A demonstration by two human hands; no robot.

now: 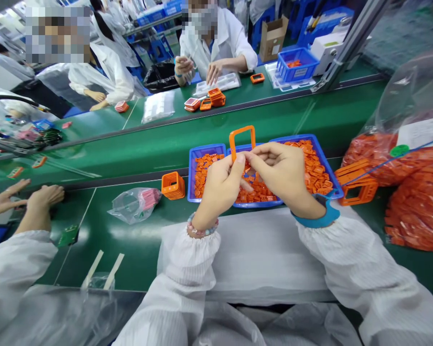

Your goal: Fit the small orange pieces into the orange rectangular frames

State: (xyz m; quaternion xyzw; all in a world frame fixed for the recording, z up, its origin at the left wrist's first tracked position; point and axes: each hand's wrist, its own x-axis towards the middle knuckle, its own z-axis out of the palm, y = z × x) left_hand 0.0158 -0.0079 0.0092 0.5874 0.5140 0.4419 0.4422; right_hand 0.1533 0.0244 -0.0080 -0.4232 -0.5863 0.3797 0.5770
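An orange rectangular plastic frame stands upright between my two hands, above the blue bins. My left hand is closed, its thumb and fingers pinching the frame's lower left part. My right hand is also closed, with thumb and fingertips at the frame's lower right side, the thumbs nearly meeting. Fingers hide the frame's bottom edge, so I cannot tell whether a small piece is there too. Beneath and behind the hands, a left blue bin, a middle bin and a right bin hold small orange plastic pieces.
A stack of orange frames stands left of the bins, beside a clear bag with pink pieces. More frames and bulging bags of orange parts lie right. A co-worker's hands work at left; another person sits across the conveyor.
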